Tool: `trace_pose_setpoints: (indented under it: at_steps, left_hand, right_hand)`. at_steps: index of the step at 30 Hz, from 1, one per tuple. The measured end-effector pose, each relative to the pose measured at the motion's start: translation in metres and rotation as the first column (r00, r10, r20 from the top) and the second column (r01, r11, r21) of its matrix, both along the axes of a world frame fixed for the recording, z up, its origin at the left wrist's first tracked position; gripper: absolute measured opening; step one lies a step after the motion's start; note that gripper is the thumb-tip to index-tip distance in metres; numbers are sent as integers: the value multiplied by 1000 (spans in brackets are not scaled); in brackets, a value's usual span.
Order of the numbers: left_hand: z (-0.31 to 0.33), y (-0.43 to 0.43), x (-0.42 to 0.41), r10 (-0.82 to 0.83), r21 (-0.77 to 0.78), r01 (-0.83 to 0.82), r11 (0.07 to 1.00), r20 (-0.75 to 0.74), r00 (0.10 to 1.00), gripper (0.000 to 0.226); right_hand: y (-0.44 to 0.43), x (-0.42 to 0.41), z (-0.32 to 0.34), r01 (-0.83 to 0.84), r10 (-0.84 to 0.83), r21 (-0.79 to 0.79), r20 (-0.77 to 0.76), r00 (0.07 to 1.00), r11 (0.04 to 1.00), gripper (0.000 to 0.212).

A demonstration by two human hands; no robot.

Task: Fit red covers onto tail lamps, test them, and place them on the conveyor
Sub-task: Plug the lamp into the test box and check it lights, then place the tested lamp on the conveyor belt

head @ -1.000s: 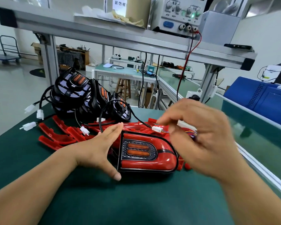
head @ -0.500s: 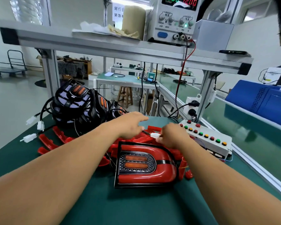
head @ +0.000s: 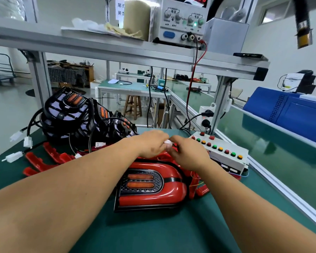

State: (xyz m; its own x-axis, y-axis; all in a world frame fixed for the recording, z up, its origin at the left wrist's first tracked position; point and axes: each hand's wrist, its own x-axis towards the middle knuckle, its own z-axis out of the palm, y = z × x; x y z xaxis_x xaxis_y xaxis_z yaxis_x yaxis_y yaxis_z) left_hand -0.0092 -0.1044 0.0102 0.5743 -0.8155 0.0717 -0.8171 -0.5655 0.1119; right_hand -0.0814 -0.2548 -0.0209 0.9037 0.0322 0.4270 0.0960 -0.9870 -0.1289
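Note:
A tail lamp with its red cover fitted (head: 153,187) lies face up on the green table in front of me. Beyond it my left hand (head: 150,144) and my right hand (head: 188,154) meet fingertip to fingertip, both pinching a small white connector (head: 167,142) on the lamp's wire. Just right of my hands sits a white test box (head: 224,154) with a row of red, green and yellow buttons. Several uncovered black lamps (head: 77,114) with white plugs are stacked at the back left, and loose red covers (head: 44,157) lie before them.
A power supply (head: 182,21) stands on the overhead shelf, its red and black leads hanging down to the table. The green conveyor (head: 281,161) runs along the right behind an aluminium rail, with a blue case (head: 290,114) beyond it.
My left hand left the lamp's side and reached forward to the connector. My right hand moved away from the camera to meet it. The view tilted up slightly, showing the test box.

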Motion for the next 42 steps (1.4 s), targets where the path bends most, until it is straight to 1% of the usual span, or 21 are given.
trace_pose_setpoints:
  at_steps: [3, 5, 9, 12, 14, 16, 18, 20, 21, 23, 25, 27, 28, 30, 31, 33, 34, 36, 39, 40, 42]
  left_hand:
    - [2, 5, 3, 44, -15, -44, 999, 32, 998, 31]
    - [3, 10, 5, 69, -18, -68, 998, 55, 996, 30]
    - [5, 12, 3, 102, -9, -102, 995, 140, 985, 35]
    - [15, 14, 0, 56, -67, -46, 997, 144, 988, 31]
    - [29, 18, -3, 0, -174, 22, 984, 129, 992, 17]
    - [48, 22, -11, -18, -286, 66, 956, 169, 985, 13]
    - [67, 26, -22, -3, -427, 80, 900, 178, 984, 19]
    - [84, 33, -35, -28, -610, 95, 787, 117, 993, 22]
    - [91, 37, -43, -52, -688, 101, 718, 92, 994, 23]
    - [101, 45, -57, -101, -809, 103, 579, 55, 993, 16]
    - [104, 56, -69, -224, -922, 37, 385, -55, 973, 9]
    - [101, 70, -74, -427, -982, -121, 144, -172, 888, 15]
    - [97, 80, -74, -524, -978, -208, 31, -193, 830, 15]
    - [86, 102, -70, -651, -917, -367, -157, -183, 736, 12]
    - [77, 113, -66, -688, -862, -450, -235, -179, 703, 11]
    - [58, 132, -59, -721, -695, -616, -372, -201, 663, 18]
    - [46, 139, -54, -727, -597, -679, -426, -221, 650, 24]
    - [22, 149, -46, -722, -433, -752, -497, -274, 635, 29]
    - [-10, 152, -39, -672, -346, -784, -515, -405, 620, 24]
    - [-18, 150, -39, -636, -352, -782, -514, -456, 623, 24]
    - [-28, 140, -42, -559, -386, -776, -499, -541, 629, 25]
  right_hand:
    - [-4, 0, 1, 0, 0, -17, -12, 1000, 1000, 36]
    - [-7, -1, 0, 20, -21, -25, -35, 999, 999, 42]
    - [-12, 1, -1, 128, -134, -88, -67, 989, 988, 56]
    - [-11, -1, 5, 171, -182, -137, -70, 981, 976, 67]
    - [-6, -7, 10, 126, -127, -45, -24, 992, 991, 62]
    - [2, -16, 15, -10, 12, 125, -13, 1000, 992, 50]
    - [14, -29, 17, -136, 172, 236, -138, 975, 962, 42]
    - [25, -36, 13, -193, 271, 256, -316, 909, 947, 43]
    - [28, -37, 10, -188, 280, 265, -373, 884, 946, 43]
    - [33, -37, 6, -144, 240, 256, -397, 886, 956, 44]
    - [36, -36, 6, -90, 173, 220, -396, 902, 971, 44]
    - [38, -36, 5, -64, 149, 216, -406, 902, 974, 43]
    - [39, -37, 4, -60, 150, 228, -401, 904, 972, 42]
    - [39, -39, 2, -72, 175, 285, -357, 918, 956, 38]
    - [39, -40, 1, -86, 196, 322, -328, 924, 943, 34]
    - [37, -43, -1, -129, 251, 404, -266, 931, 906, 22]
    - [36, -45, -2, -148, 277, 453, -232, 932, 879, 17]
    - [35, -50, -3, -166, 305, 558, -166, 938, 813, 20]
    - [36, -55, -6, -227, 342, 686, -34, 939, 692, 24]
    - [38, -56, -7, -253, 357, 746, 22, 934, 616, 24]
    - [45, -58, -7, -274, 358, 878, 128, 925, 392, 28]
